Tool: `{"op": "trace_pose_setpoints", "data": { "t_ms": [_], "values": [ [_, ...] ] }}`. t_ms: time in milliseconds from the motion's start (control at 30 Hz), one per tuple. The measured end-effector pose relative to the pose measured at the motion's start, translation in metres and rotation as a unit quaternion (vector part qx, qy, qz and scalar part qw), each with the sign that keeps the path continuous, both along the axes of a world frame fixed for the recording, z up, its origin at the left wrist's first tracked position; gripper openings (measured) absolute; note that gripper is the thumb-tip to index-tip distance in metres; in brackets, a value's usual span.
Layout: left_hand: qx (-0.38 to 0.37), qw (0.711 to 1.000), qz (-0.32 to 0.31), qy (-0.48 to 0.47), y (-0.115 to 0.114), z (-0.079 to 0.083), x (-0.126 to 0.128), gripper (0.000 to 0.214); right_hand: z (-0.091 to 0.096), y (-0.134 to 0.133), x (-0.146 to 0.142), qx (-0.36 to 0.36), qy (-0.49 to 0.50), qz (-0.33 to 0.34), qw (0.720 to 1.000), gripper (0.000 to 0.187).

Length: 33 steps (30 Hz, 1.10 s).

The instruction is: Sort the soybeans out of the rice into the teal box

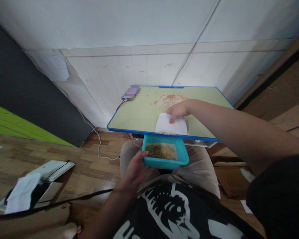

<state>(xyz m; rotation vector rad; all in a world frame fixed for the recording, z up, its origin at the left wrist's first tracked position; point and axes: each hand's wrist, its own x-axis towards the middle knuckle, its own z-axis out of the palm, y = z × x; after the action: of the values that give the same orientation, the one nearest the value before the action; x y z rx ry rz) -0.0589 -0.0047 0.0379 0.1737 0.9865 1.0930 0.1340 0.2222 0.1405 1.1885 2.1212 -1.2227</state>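
Note:
My left hand (pixel 137 169) grips the left side of a turquoise plastic tub (pixel 165 164), thumb over its rim. The tub sits above my lap, just under the table's front edge, with a layer of yellowish and brownish grains (pixel 160 151) inside. On the small table (pixel 133 116), my right hand (pixel 178 111) has its fingers closed on a white card (pixel 165 123). The card lies tilted near the front edge, above the tub, and a few grains show along its lower edge. Behind my right hand, more pale and orange-brown grains (pixel 170 99) are spread over the tabletop.
A blurred-out object (pixel 131 93) with red wires lies at the table's back left corner. A white wall (pixel 109 69) stands behind the table. A white cable (pixel 99 146) runs along the floor at left, near papers (pixel 23 192). A person's feet (pixel 73 229) show at lower left.

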Motion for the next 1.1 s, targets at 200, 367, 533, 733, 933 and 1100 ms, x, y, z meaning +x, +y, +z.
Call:
{"op": "trace_pose_setpoints", "data": {
  "t_ms": [200,367,533,733,933,1100],
  "values": [
    [0.0,1.0,-0.002,0.009,0.001,0.0,0.0,0.042,-0.002,-0.003,-0.002,-0.004,0.001,0.011,1.0,0.06],
    [0.002,1.0,-0.007,0.004,0.0,-0.002,-0.001,0.042,0.007,-0.001,-0.005,0.038,0.023,0.028,0.999,0.056],
    [0.003,1.0,-0.004,0.014,0.0,-0.005,-0.003,0.046,0.016,0.008,-0.003,0.12,0.019,0.016,0.992,0.052],
    [0.013,1.0,-0.005,0.026,0.0,-0.009,-0.005,0.045,0.012,0.012,-0.007,0.135,-0.007,0.015,0.991,0.049],
    [0.017,0.999,-0.013,0.027,0.0,-0.006,-0.004,0.045,0.009,0.004,-0.015,0.062,-0.013,0.003,0.998,0.057],
    [0.015,1.0,-0.006,0.026,0.0,-0.004,-0.003,0.046,0.01,0.001,-0.017,0.058,-0.011,0.012,0.998,0.058]
  ]
}}
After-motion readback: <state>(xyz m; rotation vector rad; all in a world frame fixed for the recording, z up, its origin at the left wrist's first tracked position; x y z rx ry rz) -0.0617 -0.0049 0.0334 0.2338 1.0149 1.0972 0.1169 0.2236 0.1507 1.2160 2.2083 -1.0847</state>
